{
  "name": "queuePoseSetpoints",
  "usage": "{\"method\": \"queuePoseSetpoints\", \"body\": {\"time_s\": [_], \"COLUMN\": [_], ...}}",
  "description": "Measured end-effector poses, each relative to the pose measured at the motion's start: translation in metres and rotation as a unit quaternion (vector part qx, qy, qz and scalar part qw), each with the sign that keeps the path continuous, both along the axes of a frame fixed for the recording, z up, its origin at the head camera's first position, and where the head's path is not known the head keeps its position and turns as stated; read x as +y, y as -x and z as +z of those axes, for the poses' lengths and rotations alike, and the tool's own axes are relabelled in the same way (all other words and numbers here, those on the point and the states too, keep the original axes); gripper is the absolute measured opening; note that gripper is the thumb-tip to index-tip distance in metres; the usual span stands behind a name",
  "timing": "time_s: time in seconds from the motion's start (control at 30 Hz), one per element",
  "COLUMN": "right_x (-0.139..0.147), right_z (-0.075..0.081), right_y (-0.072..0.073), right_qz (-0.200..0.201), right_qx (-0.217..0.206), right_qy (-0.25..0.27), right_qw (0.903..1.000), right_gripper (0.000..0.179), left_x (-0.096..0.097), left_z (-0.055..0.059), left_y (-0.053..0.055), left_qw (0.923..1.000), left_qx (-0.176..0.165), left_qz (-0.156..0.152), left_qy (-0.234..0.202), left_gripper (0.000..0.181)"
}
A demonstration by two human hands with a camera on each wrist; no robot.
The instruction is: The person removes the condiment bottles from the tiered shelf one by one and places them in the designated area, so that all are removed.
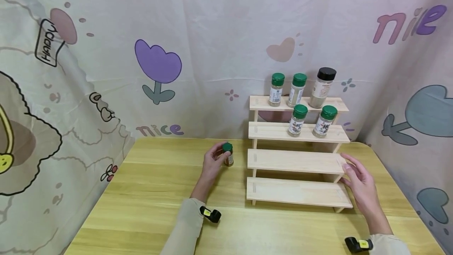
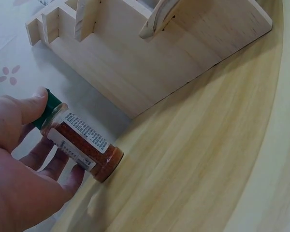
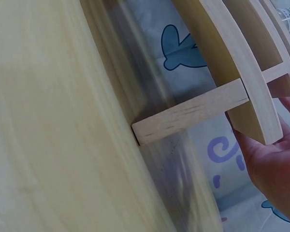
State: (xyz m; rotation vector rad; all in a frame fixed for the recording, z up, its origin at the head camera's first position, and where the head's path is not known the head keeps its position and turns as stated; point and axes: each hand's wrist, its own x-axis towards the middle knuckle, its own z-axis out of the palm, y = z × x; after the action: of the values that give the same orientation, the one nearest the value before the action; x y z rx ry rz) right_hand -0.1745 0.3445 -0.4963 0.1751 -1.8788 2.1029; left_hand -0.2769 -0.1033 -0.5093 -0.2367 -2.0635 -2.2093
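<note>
My left hand [image 1: 211, 162] holds a small spice jar [image 2: 82, 142] by its green cap, with the thumb on the cap and the other fingers behind the jar. The jar has a white label and red-brown contents, and its base is close over the table, left of the rack. A stepped wooden spice rack [image 1: 295, 160] with several tiers stands on the table. At its right end, my right hand [image 1: 362, 186] grips the end of a lower tier. In the right wrist view, that hand [image 3: 275, 164] is partly hidden behind the shelf board.
Two green-capped jars, one a spice jar [image 1: 276, 89], and a taller black-capped jar [image 1: 321, 87] stand on the top tier. The tier below bears two more green-capped jars, including a right one [image 1: 323, 123]. A printed cloth [image 1: 212, 50] hangs behind the wooden table [image 1: 141, 200].
</note>
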Motion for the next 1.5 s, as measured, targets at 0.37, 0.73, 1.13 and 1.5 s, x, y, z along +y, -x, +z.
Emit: {"method": "queuePoseSetpoints", "body": {"time_s": [0.37,0.73,1.13,1.5], "right_x": [-0.002,-0.001,-0.001,0.0], "right_z": [0.002,0.003,0.001,0.0], "right_y": [-0.001,-0.001,-0.002,-0.001], "right_qz": [-0.008,-0.013,-0.008,-0.002], "right_qx": [-0.006,-0.006,-0.007,-0.003], "right_qy": [-0.01,-0.012,-0.01,-0.006], "right_qw": [0.9999,0.9998,0.9999,1.0], "right_gripper": [0.043,0.043,0.043,0.044], "left_x": [-0.008,0.007,0.025,0.059], "left_z": [0.016,0.07,0.09,0.116], "left_y": [-0.003,-0.028,-0.026,-0.022], "left_qw": [0.9993,0.9922,0.9835,0.9772], "left_qx": [0.032,0.108,0.173,0.201], "left_qz": [0.016,0.046,0.018,-0.033], "left_qy": [0.011,0.044,0.049,0.059], "left_gripper": [0.047,0.04,0.037,0.039]}}
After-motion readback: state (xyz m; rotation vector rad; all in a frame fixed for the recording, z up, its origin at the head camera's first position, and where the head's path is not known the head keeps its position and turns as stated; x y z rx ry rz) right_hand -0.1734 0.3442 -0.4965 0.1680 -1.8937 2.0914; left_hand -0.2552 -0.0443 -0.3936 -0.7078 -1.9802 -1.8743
